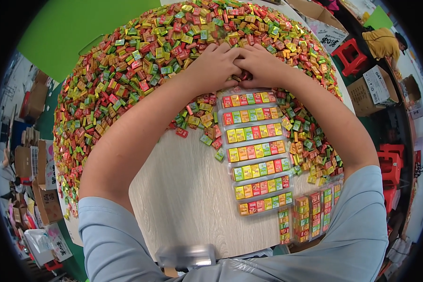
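In the head view, a round wooden table is seen, most of its far half covered by a big heap of small candies in red, green, yellow and orange wrappers. The left hand and the right hand are pressed together at the near edge of that heap, knuckles up and fingertips curled down among the pieces. Both hands are closed, but what is pinched beneath the fingers cannot be told, since it is hidden by the knuckles. Just below the hands, nearer the person, a column of clear packets is laid across the bare table, each filled with one row of candies. At the near right of that column, more filled packets are stacked. Right of the table, red stools and cardboard boxes are seen.
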Motion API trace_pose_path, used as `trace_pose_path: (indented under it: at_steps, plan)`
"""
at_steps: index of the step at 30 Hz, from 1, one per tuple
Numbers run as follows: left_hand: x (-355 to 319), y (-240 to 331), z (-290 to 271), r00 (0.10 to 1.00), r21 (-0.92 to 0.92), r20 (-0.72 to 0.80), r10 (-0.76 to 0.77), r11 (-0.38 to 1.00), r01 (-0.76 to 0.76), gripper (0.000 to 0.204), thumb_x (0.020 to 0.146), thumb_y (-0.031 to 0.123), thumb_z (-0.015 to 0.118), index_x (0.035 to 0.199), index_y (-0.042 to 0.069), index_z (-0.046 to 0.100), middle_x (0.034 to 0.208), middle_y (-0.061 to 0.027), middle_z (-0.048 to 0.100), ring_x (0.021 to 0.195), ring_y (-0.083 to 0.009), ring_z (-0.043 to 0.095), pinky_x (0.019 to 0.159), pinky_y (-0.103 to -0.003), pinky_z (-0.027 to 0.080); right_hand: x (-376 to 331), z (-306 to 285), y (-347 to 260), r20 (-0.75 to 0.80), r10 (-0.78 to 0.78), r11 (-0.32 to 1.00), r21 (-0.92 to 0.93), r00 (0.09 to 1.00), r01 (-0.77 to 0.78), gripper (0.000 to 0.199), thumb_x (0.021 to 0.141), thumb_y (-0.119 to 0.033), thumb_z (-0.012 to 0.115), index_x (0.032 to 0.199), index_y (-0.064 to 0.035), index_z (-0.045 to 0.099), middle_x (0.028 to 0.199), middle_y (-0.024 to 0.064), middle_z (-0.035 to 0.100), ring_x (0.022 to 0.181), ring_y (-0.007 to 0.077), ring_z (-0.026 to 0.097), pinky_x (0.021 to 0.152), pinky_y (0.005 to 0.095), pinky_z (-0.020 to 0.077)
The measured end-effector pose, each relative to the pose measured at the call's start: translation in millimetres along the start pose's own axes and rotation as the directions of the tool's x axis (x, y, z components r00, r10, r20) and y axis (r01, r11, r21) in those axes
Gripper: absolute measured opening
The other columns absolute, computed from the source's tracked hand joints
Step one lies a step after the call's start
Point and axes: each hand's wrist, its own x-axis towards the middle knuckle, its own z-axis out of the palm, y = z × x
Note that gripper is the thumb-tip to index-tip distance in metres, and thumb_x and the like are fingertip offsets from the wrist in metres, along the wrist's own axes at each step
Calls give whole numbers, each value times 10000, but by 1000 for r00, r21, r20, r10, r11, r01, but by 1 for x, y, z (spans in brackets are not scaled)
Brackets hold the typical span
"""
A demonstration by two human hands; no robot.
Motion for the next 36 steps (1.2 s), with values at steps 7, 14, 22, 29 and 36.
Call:
trace_pose_path:
  at_steps: [7, 14, 22, 29, 36]
  plan:
    - [-4, -3, 5, 999, 4, -52, 15, 1000, -15, 213, 823, 357, 797, 961, 196, 778, 1200, -55, 583, 1183, -272, 525, 1001, -439, 431, 1, 8, 3, -13, 1, 1000, 11, 1000, -1, 314, 795, -234, 794, 1070, -117, 696, 1260, 97, 583, 1214, 321, 539, 1052, 456, 405]
    - [-16, 0, -6, 999, 59, 44, -29, 998, 26, 153, 811, 313, 768, 927, 217, 796, 1144, -31, 605, 1150, -243, 541, 930, -418, 444, 8, 2, -2, 39, -77, 997, 34, 996, 76, 240, 825, -197, 783, 1036, -99, 726, 1150, 89, 647, 1149, 287, 611, 1016, 478, 456]
    - [-56, 0, -24, 999, 136, 7, -36, 990, 34, 179, 773, 259, 758, 938, 200, 795, 1137, -53, 599, 1133, -256, 539, 981, -432, 432, 65, -15, -48, 429, 181, 929, 220, 885, -297, 197, 852, -199, 765, 957, -36, 737, 866, 139, 723, 831, 347, 706, 771, 469, 563]
    - [-99, 11, -54, 991, 153, 90, -94, 985, 80, 171, 778, 281, 759, 928, 209, 797, 1188, -56, 626, 1192, -255, 542, 1026, -440, 410, 92, -15, -85, 380, -48, 983, 184, 924, -24, 215, 842, -206, 765, 976, -39, 752, 908, 160, 732, 856, 356, 706, 774, 473, 556]
    - [-132, 28, -80, 991, 126, -9, -130, 983, 130, 246, 856, 364, 745, 1033, 197, 779, 1191, -72, 619, 1211, -276, 544, 1025, -449, 419, 94, -33, -100, 358, -112, 978, 207, 927, 39, 175, 851, -156, 701, 984, -50, 744, 834, 146, 715, 785, 349, 691, 727, 470, 539]
